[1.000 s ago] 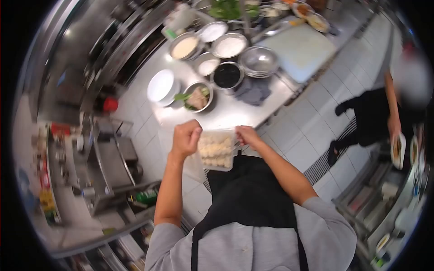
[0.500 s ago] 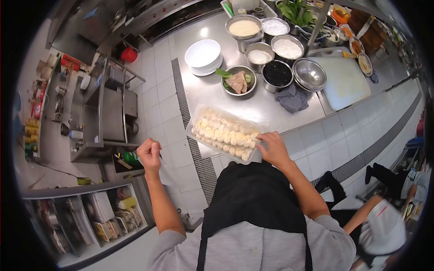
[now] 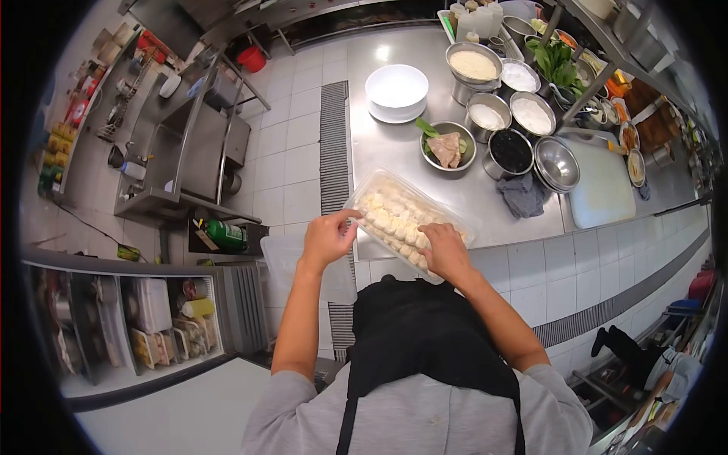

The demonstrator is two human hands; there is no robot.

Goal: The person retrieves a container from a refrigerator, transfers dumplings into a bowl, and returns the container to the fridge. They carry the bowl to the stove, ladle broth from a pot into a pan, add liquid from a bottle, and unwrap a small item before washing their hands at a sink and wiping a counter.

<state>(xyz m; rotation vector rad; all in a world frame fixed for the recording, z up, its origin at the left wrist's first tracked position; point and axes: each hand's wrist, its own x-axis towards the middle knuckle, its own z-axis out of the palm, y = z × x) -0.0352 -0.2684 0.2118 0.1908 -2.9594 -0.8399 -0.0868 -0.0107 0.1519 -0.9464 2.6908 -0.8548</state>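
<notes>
A clear plastic container (image 3: 455, 220) with rows of pale, folded dumplings (image 3: 394, 218) sits at an angle over the steel counter's near edge. My right hand (image 3: 446, 252) reaches over its right part, fingers bent and touching the dumplings; whether one is pinched is hidden. At the container's left corner is my left hand (image 3: 327, 239), its fingers curled. A translucent plastic lid (image 3: 284, 262) extends below and left of that hand, apparently gripped by it, though the grip itself is mostly hidden.
On the counter stand white bowls (image 3: 396, 87), a metal bowl with meat and greens (image 3: 447, 150), several tubs of powder (image 3: 487, 115), a tub of black food (image 3: 510, 152), a grey cloth (image 3: 523, 196) and a cutting board (image 3: 599, 186). An open refrigerated drawer (image 3: 152, 356) lies left.
My left hand has come right, from beside the container to its left corner, and the lid now shows flat. My right hand has moved from the container's rim onto the dumplings. The view has shifted.
</notes>
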